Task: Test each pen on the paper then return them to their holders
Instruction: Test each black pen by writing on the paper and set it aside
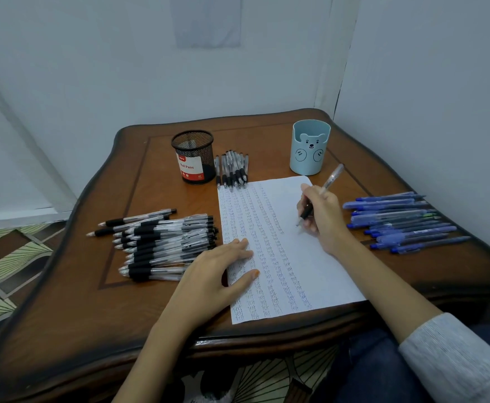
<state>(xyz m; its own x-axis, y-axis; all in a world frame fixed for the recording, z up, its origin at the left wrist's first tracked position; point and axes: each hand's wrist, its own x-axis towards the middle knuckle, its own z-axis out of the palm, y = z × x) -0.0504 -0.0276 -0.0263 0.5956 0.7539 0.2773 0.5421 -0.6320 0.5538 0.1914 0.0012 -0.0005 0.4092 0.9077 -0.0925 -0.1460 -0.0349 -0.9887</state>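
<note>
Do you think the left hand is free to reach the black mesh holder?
Probably yes: the left hand holds nothing, and only flat-lying pens sit between it and the mesh holder.

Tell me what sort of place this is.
Probably a room in a home, used as a makeshift desk: an ornate wooden table sits in a corner of plain pale walls, patterned floor tiles show at the left, and a mesh pen holder and a blue bear holder stand on it.

On the table (92, 301) the paper (319, 257) lies central, one pen pile (165, 242) to its left, a second pile (403, 222) to its right. Behind it, a bunch (232, 170) sits between the left holder (194, 158) and the right holder (310, 149).
</note>
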